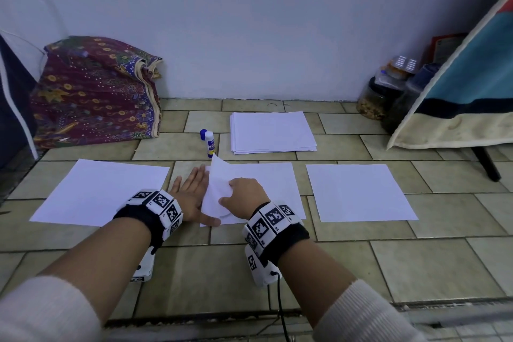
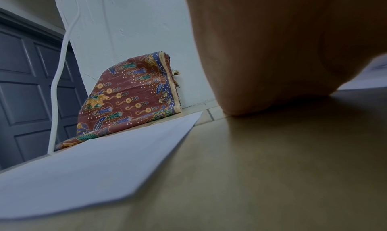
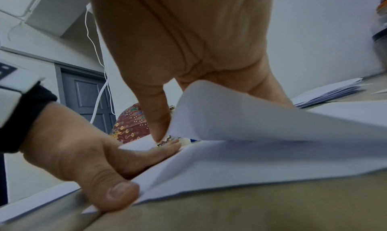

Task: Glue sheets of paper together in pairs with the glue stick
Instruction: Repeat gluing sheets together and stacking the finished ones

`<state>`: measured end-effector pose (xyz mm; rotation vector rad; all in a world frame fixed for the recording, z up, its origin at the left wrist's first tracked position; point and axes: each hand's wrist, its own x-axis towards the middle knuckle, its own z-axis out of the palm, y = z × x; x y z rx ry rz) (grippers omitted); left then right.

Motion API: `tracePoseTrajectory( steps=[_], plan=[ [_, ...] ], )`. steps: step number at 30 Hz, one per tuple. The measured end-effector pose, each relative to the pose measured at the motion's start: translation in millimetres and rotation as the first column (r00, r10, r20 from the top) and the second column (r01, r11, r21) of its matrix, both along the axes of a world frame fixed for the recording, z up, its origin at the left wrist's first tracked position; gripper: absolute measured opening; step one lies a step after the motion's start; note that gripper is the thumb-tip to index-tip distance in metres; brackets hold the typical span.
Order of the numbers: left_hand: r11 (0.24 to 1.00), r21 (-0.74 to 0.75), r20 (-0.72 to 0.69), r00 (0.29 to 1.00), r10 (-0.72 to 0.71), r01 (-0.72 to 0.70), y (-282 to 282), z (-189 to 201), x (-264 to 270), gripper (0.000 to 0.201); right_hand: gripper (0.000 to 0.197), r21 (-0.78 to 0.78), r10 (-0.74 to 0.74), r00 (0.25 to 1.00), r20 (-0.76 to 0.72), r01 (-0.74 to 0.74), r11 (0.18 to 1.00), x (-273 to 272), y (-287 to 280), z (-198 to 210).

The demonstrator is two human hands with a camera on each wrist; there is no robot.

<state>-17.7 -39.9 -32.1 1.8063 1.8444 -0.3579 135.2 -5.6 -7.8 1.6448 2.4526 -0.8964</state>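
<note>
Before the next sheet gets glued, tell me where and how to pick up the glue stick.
Grip the glue stick round its white barrel, coming from above and the near side. It stands upright on the floor, and its blue cap appears to sit apart, just behind it. The stack lies to its right, so a side pinch across the barrel should be unobstructed.

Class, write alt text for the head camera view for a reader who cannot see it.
On a tiled floor, the right hand lifts the top sheet of the middle paper while the left hand lies flat beside it. A glue stick and paper stack sit behind.
</note>
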Motion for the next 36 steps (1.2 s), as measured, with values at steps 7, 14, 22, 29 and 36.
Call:
tracePoseTrajectory(
  steps=[7, 14, 22, 29, 36],
  plan=[
    [1.0, 0.002, -0.086, 0.996, 0.028, -0.028, 1.4, -0.5, 4.7, 0.143, 0.046, -0.041, -0.039, 0.999, 0.032, 0.04, 0.998, -8.1, 2.6, -8.6],
    [0.997, -0.066, 0.017, 0.999, -0.037, 0.038, 2.7, 4.3, -10.6, 0.172, 0.041, -0.02, -0.068, 0.997, 0.046, 0.069, 0.997, -8.1, 4.6, -10.7],
    [0.984, -0.022, 0.209, 0.962, 0.177, -0.176, 8.4, 0.7, -11.1, 0.146, 0.032, 0.025, -0.036, 0.994, 0.103, 0.034, 0.999, -7.6, 7.1, -6.5],
    [0.991, 0.061, 0.062, 0.991, 0.118, -0.121, 8.7, 3.5, 13.8, 0.098, 0.025, 0.099, 0.035, 0.981, 0.191, -0.054, 0.994, -5.6, 4.8, 4.2],
    [0.997, -0.013, -0.155, 0.985, 0.077, -0.08, 11.7, 3.9, 19.0, 0.108, 0.028, 0.156, 0.127, 0.945, 0.302, -0.18, 0.971, -9.0, 6.5, 13.5]
  ],
)
